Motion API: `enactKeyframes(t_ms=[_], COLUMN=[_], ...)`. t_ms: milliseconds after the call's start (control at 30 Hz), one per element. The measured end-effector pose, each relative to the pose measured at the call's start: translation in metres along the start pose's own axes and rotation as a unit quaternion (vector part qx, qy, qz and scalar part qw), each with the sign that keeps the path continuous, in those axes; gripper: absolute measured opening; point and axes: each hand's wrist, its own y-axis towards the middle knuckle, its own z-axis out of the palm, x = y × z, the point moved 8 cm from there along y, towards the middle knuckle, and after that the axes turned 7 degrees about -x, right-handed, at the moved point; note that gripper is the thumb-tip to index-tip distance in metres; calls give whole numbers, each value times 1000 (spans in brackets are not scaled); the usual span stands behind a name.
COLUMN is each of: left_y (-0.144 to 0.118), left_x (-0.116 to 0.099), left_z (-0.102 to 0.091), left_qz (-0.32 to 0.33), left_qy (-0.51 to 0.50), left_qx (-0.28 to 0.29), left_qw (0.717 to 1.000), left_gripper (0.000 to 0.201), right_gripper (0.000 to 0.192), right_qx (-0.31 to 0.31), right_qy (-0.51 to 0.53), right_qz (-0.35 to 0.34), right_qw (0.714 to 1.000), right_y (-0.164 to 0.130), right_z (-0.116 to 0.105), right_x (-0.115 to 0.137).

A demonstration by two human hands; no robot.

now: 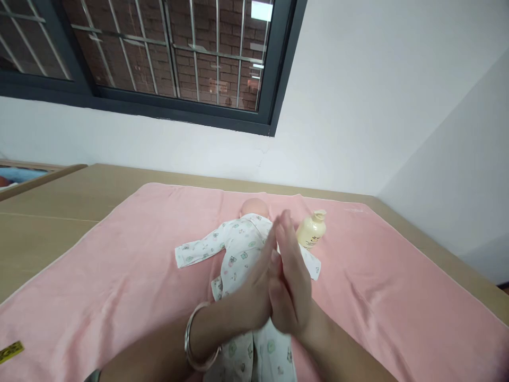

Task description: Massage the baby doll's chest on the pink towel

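Centrally, left hand point(254, 289) and right hand point(292, 281) pressed palm-to-palm, fingers straight, grasping nothing, above doll point(234, 249); bottle point(311, 229) just beside.

Tan table point(59, 207) under a pink towel point(139, 265), baby doll point(238, 249) and cream bottle point(311, 229) on the towel.

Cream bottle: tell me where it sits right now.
In the head view the cream bottle lies on the pink towel, right of the doll and just beyond the pressed-together right hand and left hand.
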Motion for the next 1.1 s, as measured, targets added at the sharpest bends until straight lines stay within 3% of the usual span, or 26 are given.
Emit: enactKeyframes(t_ms=[33, 100, 167, 233, 333, 433, 567, 667, 833, 967, 1100], left_y=[15, 48, 75, 95, 109, 108, 105, 107, 107, 105, 109], left_x=[-5, -11, -8, 5, 31, 40, 38, 37, 38, 37, 39], left_z=[-5, -30, -58, -81, -100, -105, -103, -103, -106, -104, -104], left_qz=[34, 99, 148, 167, 146, 150, 169, 178, 176, 173, 162], left_qy=[48, 114, 144, 171, 225, 286, 336, 339, 319, 334, 391], left_qx=[-9, -88, -159, -194, -201, -212, -225, -217, -215, -219, -229], left_qw=[998, 985, 965, 951, 942, 922, 899, 898, 906, 900, 877], left_gripper=[67, 53, 40, 30, 26, 28, 30, 32, 35, 37, 37], right_gripper=[61, 62, 64, 58, 55, 49, 46, 52, 55, 48, 58], right_qx=[-3, 33, 93, 133, 187, 224, 256, 288, 339, 337, 309], right_qy=[18, 43, 60, 20, -40, -67, -149, -211, -174, -128, -187], right_qz=[42, 185, 255, 252, 182, 177, 263, 269, 137, 182, 268], right_qw=[999, 981, 960, 958, 964, 956, 918, 895, 915, 915, 893], right_y=[1, -7, -20, -29, -33, -32, -33, -38, -39, -34, -33], right_z=[9, 36, 67, 86, 101, 99, 87, 89, 105, 96, 83], right_x=[-16, -59, -89, -108, -123, -142, -165, -151, -113, -141, -169])
